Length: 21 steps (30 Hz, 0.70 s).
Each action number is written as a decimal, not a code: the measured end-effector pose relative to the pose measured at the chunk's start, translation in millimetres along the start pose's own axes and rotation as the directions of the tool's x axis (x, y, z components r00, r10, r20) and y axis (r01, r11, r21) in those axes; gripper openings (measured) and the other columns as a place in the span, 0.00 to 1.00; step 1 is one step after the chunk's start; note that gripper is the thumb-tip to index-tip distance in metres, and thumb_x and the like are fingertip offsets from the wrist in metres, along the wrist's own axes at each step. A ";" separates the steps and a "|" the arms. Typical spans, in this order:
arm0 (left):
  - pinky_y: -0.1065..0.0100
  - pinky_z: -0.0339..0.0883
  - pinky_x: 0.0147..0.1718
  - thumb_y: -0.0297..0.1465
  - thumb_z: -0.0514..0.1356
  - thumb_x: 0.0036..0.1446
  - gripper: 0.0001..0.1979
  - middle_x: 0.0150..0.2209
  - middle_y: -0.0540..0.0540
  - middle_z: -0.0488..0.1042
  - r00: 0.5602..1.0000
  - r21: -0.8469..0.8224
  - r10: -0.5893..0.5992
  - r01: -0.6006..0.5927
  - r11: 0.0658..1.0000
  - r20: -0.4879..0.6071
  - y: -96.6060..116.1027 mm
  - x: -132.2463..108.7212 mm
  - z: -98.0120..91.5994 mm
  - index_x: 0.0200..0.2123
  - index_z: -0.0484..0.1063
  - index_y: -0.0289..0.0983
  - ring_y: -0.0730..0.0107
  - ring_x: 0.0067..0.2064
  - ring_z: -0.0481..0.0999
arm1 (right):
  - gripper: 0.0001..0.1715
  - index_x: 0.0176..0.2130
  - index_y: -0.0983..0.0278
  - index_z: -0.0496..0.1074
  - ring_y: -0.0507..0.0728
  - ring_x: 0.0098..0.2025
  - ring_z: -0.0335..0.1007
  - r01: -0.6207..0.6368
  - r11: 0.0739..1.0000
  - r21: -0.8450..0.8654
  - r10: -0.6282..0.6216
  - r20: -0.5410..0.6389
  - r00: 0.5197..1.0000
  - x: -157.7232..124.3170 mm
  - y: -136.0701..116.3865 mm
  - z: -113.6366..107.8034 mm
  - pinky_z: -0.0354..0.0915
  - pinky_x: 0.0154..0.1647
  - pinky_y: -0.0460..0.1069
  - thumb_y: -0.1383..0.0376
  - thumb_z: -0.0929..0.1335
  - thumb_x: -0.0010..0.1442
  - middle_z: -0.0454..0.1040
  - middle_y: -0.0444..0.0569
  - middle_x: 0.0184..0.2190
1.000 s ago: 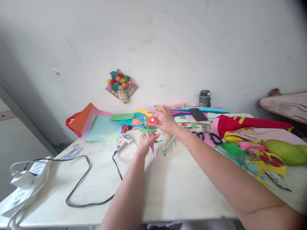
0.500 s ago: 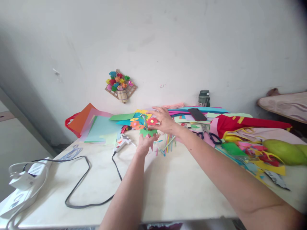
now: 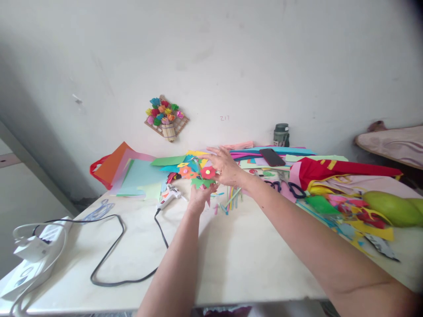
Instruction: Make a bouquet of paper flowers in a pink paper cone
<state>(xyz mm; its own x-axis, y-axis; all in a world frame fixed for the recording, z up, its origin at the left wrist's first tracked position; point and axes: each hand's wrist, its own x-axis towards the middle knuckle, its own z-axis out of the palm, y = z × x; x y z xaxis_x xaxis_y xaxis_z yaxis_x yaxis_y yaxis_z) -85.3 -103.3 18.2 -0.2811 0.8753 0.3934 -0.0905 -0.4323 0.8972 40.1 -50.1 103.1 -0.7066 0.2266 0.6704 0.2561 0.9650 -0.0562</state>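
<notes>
My left hand (image 3: 198, 197) is closed around the base of a small paper bouquet (image 3: 201, 180) with a pink cone and green leaf collar, held upright over the white table (image 3: 231, 259). My right hand (image 3: 224, 165) reaches over it, fingers partly spread, pinching a red paper flower with a yellow centre (image 3: 208, 172) at the top of the bouquet. An orange paper flower (image 3: 185, 171) sticks out on the bouquet's left side.
A glue gun (image 3: 168, 197) with a black cord lies left of my hands, a white power strip (image 3: 31, 257) at the table's left corner. Coloured paper sheets (image 3: 139, 174), straws (image 3: 231, 193), scissors (image 3: 291, 188), a phone (image 3: 272, 157), green mangoes (image 3: 393, 208) and scraps crowd the back and right.
The red flower in my right hand has come down and left onto the bouquet; my left hand has stayed almost still.
</notes>
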 end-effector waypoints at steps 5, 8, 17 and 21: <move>0.66 0.70 0.30 0.29 0.69 0.31 0.17 0.24 0.50 0.73 1.000 -0.034 -0.004 0.003 0.999 -0.014 4.0 -1.0 2.6 0.30 0.75 0.33 0.71 0.28 0.70 | 0.07 0.34 0.59 0.76 0.65 0.64 0.50 0.052 0.998 0.025 -0.052 0.001 0.999 -2.6 4.4 2.2 0.39 0.63 0.65 0.61 0.70 0.53 0.67 0.50 0.57; 0.66 0.70 0.31 0.29 0.69 0.32 0.14 0.25 0.49 0.74 0.998 -0.038 0.038 -0.040 0.998 -0.042 -0.3 2.0 -0.2 0.28 0.75 0.34 0.71 0.28 0.71 | 0.08 0.32 0.61 0.76 0.66 0.64 0.49 0.090 0.995 0.041 -0.088 -0.061 0.994 -8.0 7.2 1.5 0.41 0.63 0.64 0.60 0.71 0.50 0.65 0.52 0.58; 0.60 0.70 0.35 0.32 0.68 0.34 0.13 0.27 0.47 0.75 0.981 0.022 0.091 -0.088 0.996 -0.169 -7.0 7.6 -7.9 0.28 0.75 0.34 0.65 0.31 0.73 | 0.23 0.46 0.61 0.70 0.62 0.62 0.55 0.034 0.970 0.242 0.045 -0.315 0.948 -26.4 8.8 -3.7 0.50 0.60 0.61 0.68 0.66 0.47 0.61 0.55 0.61; 0.59 0.70 0.36 0.30 0.70 0.30 0.17 0.28 0.47 0.75 0.973 -0.006 0.087 -0.091 0.996 -0.214 -3.2 7.4 -6.0 0.30 0.74 0.36 0.62 0.34 0.74 | 0.08 0.31 0.63 0.72 0.60 0.43 0.69 -0.122 0.907 0.402 0.309 -0.443 0.841 -31.5 8.0 2.0 0.62 0.47 0.55 0.64 0.65 0.50 0.75 0.53 0.39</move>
<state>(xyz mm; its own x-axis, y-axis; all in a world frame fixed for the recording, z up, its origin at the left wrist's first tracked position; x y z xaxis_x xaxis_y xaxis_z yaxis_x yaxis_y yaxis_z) -92.9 -96.8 17.0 -0.4860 0.7675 0.4181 -0.0705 -0.5113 0.8565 63.0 -49.3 80.1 -0.2230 0.4306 0.8746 0.0532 0.9012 -0.4302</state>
